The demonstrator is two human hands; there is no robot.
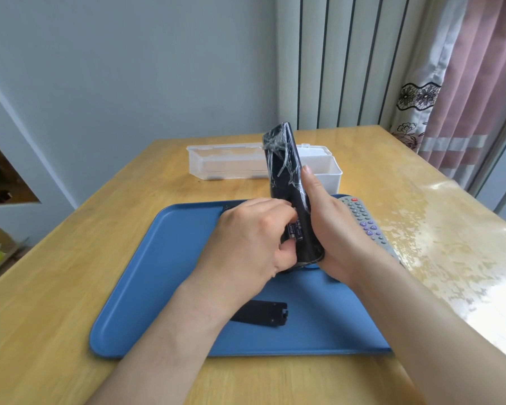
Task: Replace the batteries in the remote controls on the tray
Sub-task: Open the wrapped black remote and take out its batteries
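Bright daylight from right, glare on table [438, 229], wide-angle edge distortion

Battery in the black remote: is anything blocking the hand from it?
Nothing visible is. The left hand pinches the battery in the open slot of the black remote, which the right hand holds. The cover is off, lying on the tray.

Probably a home: floral curtains [414, 96], wooden table [70, 273].

cam: head-worn, wide | faces fwd+down — over tray [158, 273] | close, 1 view
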